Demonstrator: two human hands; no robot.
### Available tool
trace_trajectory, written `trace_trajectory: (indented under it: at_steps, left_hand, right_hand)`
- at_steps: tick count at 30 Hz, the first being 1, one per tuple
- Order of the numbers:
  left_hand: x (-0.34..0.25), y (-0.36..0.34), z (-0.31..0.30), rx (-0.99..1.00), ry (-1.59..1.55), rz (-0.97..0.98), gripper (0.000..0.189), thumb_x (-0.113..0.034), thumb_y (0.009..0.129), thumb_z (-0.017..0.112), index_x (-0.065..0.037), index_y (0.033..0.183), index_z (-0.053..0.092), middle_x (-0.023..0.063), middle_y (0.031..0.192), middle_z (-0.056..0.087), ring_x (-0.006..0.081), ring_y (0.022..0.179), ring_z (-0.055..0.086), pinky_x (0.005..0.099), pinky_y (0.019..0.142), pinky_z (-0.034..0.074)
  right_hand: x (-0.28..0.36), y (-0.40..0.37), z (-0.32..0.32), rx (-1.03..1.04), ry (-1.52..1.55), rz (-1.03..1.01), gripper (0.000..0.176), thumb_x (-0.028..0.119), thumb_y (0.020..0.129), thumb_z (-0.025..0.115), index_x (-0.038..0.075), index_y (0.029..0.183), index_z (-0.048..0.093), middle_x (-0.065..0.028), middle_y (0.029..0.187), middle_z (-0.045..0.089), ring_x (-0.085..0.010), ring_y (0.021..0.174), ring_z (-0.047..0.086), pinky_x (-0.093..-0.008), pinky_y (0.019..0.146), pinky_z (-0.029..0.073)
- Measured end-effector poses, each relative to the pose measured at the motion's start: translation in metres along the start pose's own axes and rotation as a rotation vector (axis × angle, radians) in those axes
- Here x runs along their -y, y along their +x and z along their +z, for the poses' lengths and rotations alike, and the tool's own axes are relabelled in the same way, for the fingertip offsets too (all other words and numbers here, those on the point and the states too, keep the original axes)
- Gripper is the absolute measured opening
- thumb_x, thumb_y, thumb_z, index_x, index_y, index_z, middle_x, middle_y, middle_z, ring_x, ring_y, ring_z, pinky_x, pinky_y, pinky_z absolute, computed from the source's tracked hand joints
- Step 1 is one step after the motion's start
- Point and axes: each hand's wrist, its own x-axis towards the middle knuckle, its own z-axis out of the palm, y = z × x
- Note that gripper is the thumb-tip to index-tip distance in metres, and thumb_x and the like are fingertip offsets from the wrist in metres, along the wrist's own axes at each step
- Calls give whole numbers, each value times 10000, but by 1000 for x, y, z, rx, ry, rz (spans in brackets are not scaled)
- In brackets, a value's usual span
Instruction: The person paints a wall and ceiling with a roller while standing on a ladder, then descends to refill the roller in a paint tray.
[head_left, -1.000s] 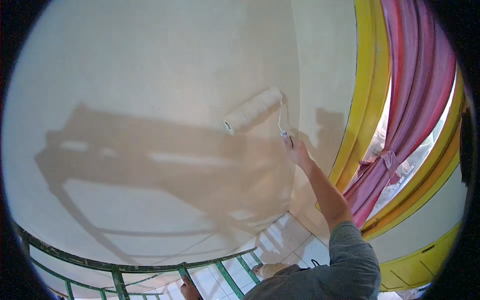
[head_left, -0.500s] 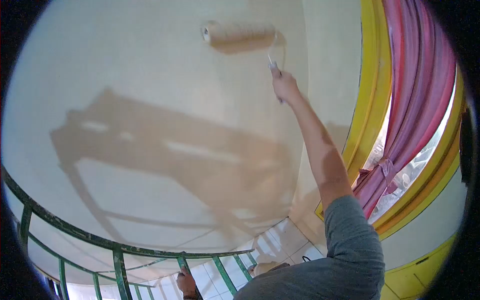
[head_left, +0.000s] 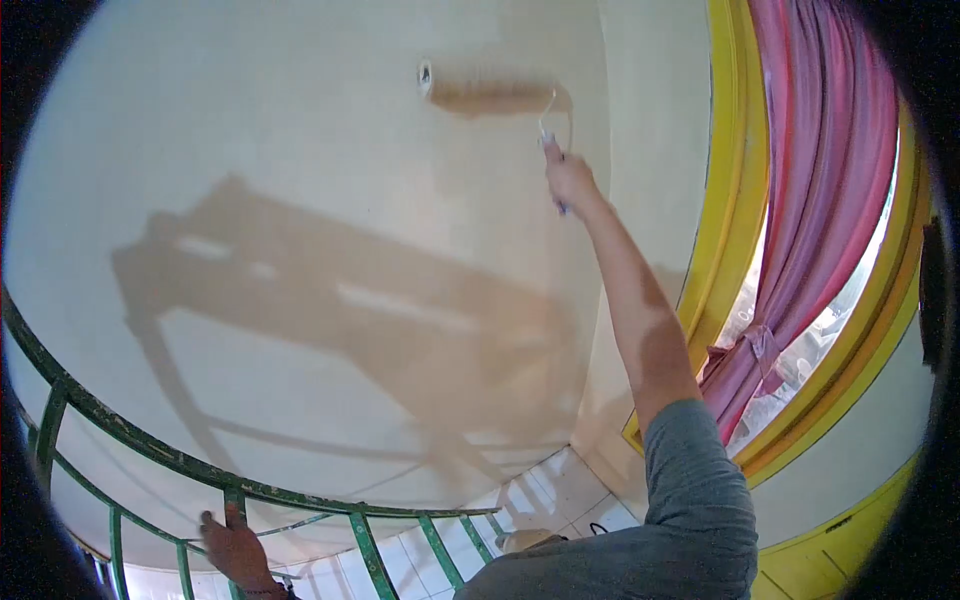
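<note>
My right hand (head_left: pixel 571 182) is closed around the handle of a paint roller (head_left: pixel 490 84), arm stretched up high. The roller's pale, fuzzy sleeve lies sideways against the cream wall (head_left: pixel 330 120), joined to the handle by a thin bent wire. Low on the left, my left hand (head_left: pixel 236 553) is at an upright of the green metal railing (head_left: pixel 150 447), its fingers apart just below the top rail. A grey short sleeve covers my right upper arm.
A yellow-framed window (head_left: pixel 735 170) with a tied pink curtain (head_left: pixel 800 200) stands close on the right. White floor tiles (head_left: pixel 568 480) show far below, beyond the railing. A broad shadow crosses the wall.
My left hand has left one railing upright and shifted left to another. The roller sits slightly lower in view, still in my right hand. The view has shifted a little.
</note>
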Motion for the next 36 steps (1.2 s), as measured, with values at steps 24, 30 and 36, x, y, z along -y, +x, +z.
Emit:
trace_trajectory:
  at_steps: [24,30,36]
  left_hand:
    - [4,-8,18,197,95,160,552,-592,749,594,-41,738,579,133,632,620,299,575,630,381,504,514]
    - [2,-8,14,233,82,121,545,-595,739,604,-50,735,576,130,635,621,297,582,628,416,507,503]
    - [-1,-10,11,219,98,81,569,-626,708,614,-60,732,565,129,623,604,329,604,614,423,526,495]
  right_hand:
    - [19,56,-6,-127,186,-56,636,531,922,318,-9,681,555,-146,565,549,-253,487,572,-400,500,463]
    - [107,98,-69,-24,345,-40,651,553,919,295,5,651,524,-117,527,512,-238,432,532,-397,470,455]
    - [28,93,-7,-206,134,-169,633,547,920,294,-1,714,536,-140,574,546,-256,496,583,-410,516,479]
